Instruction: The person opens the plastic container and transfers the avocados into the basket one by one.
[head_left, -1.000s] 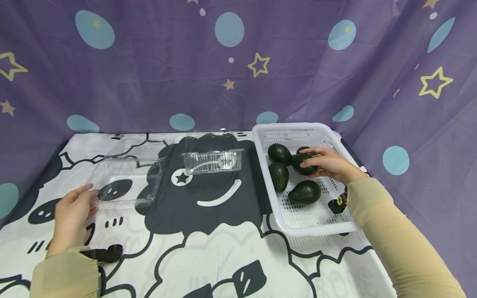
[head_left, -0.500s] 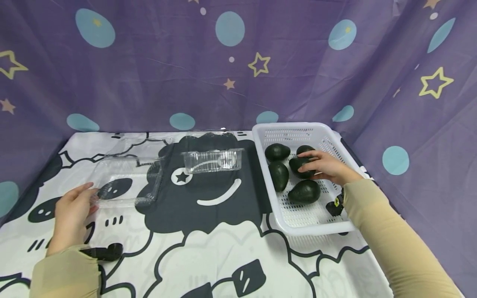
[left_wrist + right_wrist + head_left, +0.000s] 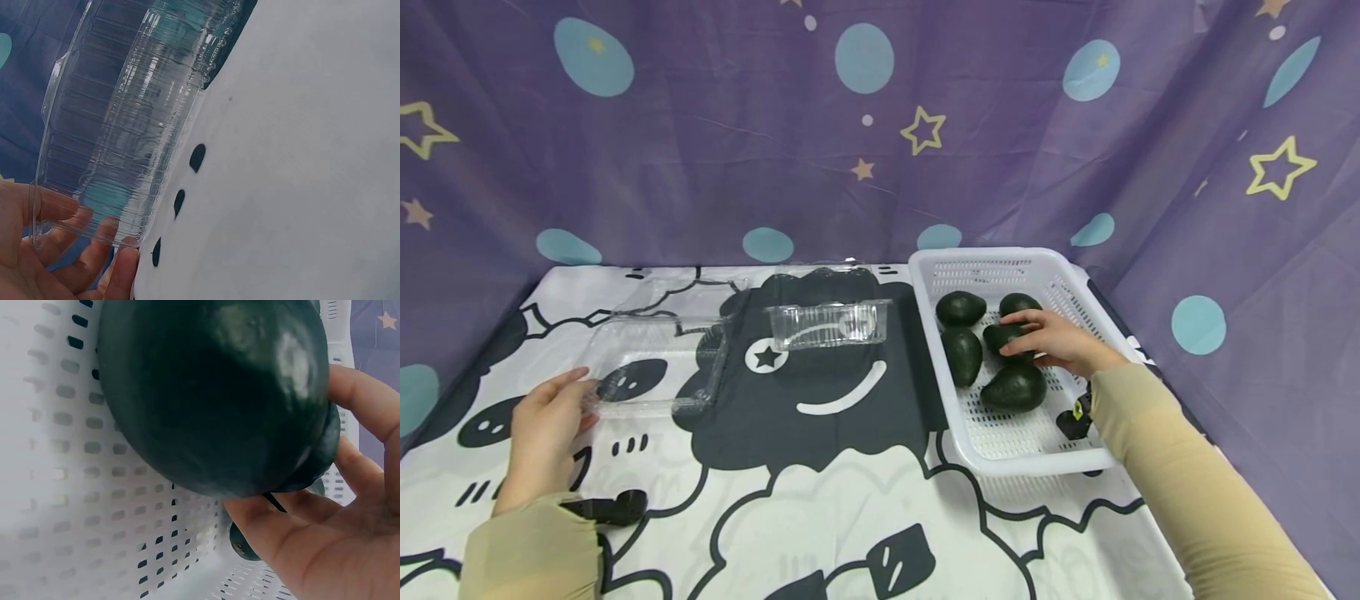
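In the head view, my left hand [image 3: 550,425] holds the near left corner of a clear plastic clamshell container [image 3: 651,408] lying on the table with its lid raised. The left wrist view shows my fingertips [image 3: 125,269] along the ribbed wall of the container [image 3: 134,131]. Inside a white basket [image 3: 962,442], my right hand [image 3: 1056,342] grips a dark green avocado [image 3: 1000,337], partly hidden by the fingers. Around it lie other avocados [image 3: 960,357]. A nearer avocado [image 3: 212,400] fills much of the right wrist view, largely hiding the gripped one [image 3: 322,456].
A second, smaller clear container [image 3: 829,325] stands open at the back middle of the table. Sheep-patterned cloth [image 3: 850,517] covers the table. A purple curtain [image 3: 730,125] hangs behind it.
My right hand and its avocado have shifted slightly left and nearer within the basket, exposing more of the avocado behind. My left hand stays on the container.
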`<state>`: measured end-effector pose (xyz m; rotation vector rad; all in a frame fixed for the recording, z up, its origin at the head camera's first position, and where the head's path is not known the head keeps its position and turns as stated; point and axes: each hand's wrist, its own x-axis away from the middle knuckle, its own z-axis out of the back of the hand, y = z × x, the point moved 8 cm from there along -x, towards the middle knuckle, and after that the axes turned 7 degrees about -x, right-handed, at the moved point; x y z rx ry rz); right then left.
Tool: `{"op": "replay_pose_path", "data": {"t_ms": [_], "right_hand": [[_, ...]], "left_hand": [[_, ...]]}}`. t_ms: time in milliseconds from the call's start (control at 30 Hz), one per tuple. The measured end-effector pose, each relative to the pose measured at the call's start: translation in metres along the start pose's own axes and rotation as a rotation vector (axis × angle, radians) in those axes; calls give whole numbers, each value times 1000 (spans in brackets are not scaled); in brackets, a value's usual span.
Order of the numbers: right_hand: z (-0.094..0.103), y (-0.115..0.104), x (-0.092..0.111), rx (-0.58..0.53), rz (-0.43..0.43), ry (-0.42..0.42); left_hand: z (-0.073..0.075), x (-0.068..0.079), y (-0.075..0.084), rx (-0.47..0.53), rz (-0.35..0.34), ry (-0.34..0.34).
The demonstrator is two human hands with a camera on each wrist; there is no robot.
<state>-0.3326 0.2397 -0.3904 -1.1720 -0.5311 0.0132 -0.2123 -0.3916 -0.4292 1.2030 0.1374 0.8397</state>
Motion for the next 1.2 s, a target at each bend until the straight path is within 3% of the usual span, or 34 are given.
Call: {"op": "replay_pose_path", "data": {"t_ms": [433, 667, 1033, 1200], "right_hand": [[-6, 3, -1, -7, -12, -28], [-9, 1, -1, 21, 19, -26], [-8, -18, 1, 107, 123, 50], [-5, -27, 4, 124, 168, 94]], "left_hand": [[2, 0, -1, -93, -4, -35], [-1, 1, -1, -46, -9, -57], [1, -6, 7, -184, -28, -15], [10, -8, 22, -306, -105, 35]]}}
